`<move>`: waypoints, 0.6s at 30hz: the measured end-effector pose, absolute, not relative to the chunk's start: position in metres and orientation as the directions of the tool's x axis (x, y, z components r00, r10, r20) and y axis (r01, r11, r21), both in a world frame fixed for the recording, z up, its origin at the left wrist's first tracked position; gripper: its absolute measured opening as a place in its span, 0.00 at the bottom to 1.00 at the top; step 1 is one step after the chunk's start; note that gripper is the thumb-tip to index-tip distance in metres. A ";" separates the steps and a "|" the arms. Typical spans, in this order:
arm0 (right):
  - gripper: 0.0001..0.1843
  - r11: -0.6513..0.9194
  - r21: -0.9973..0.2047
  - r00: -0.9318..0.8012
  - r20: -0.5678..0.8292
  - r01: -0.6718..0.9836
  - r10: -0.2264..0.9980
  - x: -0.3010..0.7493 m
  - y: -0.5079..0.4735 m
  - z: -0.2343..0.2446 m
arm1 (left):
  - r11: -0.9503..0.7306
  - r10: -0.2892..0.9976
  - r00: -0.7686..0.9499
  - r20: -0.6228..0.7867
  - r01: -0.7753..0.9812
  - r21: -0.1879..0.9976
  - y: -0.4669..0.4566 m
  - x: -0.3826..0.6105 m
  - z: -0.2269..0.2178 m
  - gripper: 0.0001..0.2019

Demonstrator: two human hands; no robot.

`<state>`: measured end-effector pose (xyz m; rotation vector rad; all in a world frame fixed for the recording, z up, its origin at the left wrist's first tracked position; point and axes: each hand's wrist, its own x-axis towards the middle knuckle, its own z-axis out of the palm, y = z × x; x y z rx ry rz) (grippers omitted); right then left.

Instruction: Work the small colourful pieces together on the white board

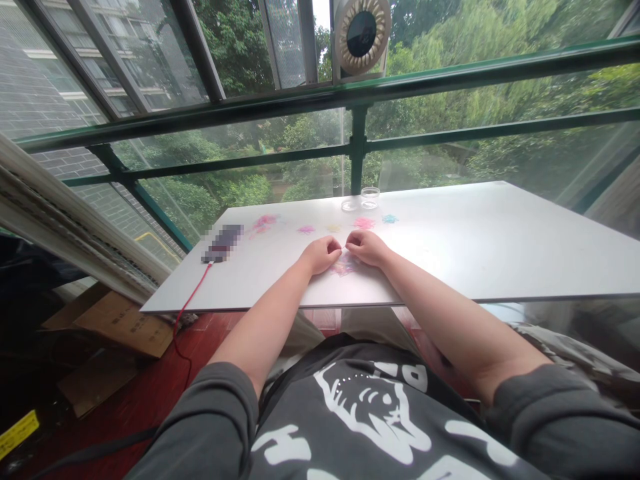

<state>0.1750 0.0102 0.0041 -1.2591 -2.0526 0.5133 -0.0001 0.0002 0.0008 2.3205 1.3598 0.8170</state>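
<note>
My left hand (320, 255) and my right hand (369, 248) meet fingertip to fingertip just above a white table, near its front edge. Both are closed in a pinch; whatever lies between the fingertips is too small to make out. Under them spreads a mixed pile of tiny coloured pieces (344, 267), perhaps small rubber bands. Beyond my hands lie little heaps sorted by colour: a magenta heap (306, 230), a pale yellow heap (333, 228), a pink heap (365, 223) and a blue heap (390, 219). A larger pink and mixed heap (265, 223) sits farther left.
Clear round dishes (370, 194) stand at the back edge of the white table (475, 253). A blurred-out device (223, 243) with a red cable (193, 293) lies at left. Behind runs a green railing (357, 143); a cardboard box (123, 320) is on the floor.
</note>
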 end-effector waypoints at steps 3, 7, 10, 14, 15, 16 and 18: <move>0.06 0.459 -0.632 -0.312 0.338 0.624 0.888 0.175 0.010 0.004 | -0.487 0.873 0.380 0.305 0.683 0.544 0.000 0.000 0.002 0.08; 0.06 0.455 -0.637 -0.308 0.335 0.623 0.890 0.175 0.010 0.004 | -0.463 0.886 0.365 0.285 0.695 0.549 -0.002 0.001 0.003 0.08; 0.07 0.451 -0.639 -0.307 0.330 0.623 0.893 0.175 0.010 0.004 | -0.458 0.889 0.362 0.281 0.694 0.555 -0.002 0.001 0.004 0.09; 0.07 0.449 -0.640 -0.307 0.327 0.623 0.894 0.175 0.009 0.005 | -0.469 0.883 0.369 0.289 0.686 0.556 -0.002 0.001 0.003 0.08; 0.07 0.449 -0.640 -0.306 0.328 0.624 0.894 0.175 0.009 0.005 | -0.471 0.882 0.371 0.290 0.684 0.557 -0.002 0.001 0.003 0.08; 0.06 0.449 -0.640 -0.305 0.329 0.624 0.894 0.175 0.009 0.005 | -0.471 0.882 0.371 0.291 0.681 0.560 -0.002 0.001 0.003 0.08; 0.06 0.449 -0.639 -0.304 0.330 0.625 0.894 0.175 0.008 0.006 | -0.470 0.882 0.370 0.290 0.677 0.565 -0.001 0.000 0.002 0.08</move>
